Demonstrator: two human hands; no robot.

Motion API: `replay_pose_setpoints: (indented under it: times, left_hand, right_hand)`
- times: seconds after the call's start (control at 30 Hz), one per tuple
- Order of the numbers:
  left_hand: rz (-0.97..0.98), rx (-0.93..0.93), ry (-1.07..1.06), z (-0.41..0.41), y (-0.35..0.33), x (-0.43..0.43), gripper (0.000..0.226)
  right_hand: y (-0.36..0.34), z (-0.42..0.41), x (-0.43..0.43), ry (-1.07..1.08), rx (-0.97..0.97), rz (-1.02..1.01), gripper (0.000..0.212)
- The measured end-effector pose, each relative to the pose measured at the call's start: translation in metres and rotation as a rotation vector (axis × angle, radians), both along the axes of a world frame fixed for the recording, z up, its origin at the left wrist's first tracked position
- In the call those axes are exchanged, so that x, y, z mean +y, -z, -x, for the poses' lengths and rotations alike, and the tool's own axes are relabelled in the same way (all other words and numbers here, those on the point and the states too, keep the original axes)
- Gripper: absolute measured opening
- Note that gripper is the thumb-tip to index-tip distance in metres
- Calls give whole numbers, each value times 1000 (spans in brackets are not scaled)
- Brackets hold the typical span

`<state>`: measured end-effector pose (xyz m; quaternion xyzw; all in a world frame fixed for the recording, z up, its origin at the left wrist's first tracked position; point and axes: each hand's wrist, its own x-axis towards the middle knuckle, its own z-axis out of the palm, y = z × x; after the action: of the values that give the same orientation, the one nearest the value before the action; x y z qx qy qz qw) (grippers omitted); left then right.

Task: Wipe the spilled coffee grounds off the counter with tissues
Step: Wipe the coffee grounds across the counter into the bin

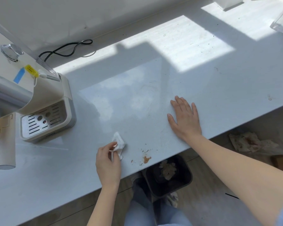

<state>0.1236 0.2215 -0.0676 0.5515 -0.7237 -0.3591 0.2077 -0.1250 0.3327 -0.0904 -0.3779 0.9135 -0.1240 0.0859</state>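
Gleaming sunlit counter (203,88), coffee grounds (146,159) near its front edge.

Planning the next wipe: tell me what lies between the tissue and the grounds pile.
Head view: bare counter between tissue and pile, save one stray crumb.

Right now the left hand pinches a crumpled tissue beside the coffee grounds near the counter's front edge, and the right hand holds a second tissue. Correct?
Not quite. In the head view the right hand lies flat on the counter, holding nothing. The rest stands: the left hand pinches the crumpled tissue beside the coffee grounds near the front edge.
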Motion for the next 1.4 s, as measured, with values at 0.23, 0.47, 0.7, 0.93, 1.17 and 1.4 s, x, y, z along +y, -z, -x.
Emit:
replay_pose_setpoints:
  times: [0.23, 0.47, 0.7, 0.93, 1.17, 1.4]
  left_hand:
    - [68, -258, 191, -7, -7, 11, 29]
    - [-130, -220, 219, 14, -12, 35, 43]
    - [-167, -200, 262, 27, -13, 52, 43]
    - [-400, 177, -39, 23, -10, 44, 38]
    - [-275, 222, 102, 45, -11, 6, 40]
    - [-40, -45, 735, 66, -6, -24, 42]
  right_hand:
    - [3, 0, 0, -3, 1, 8, 59]
    - [4, 0, 0, -7, 12, 16, 59]
    - [6, 1, -1, -2, 23, 12, 60]
    - [6, 1, -1, 2, 21, 19, 60]
    - [6, 1, 0, 5, 18, 14, 59]
    - [5, 2, 0, 1, 19, 16, 59]
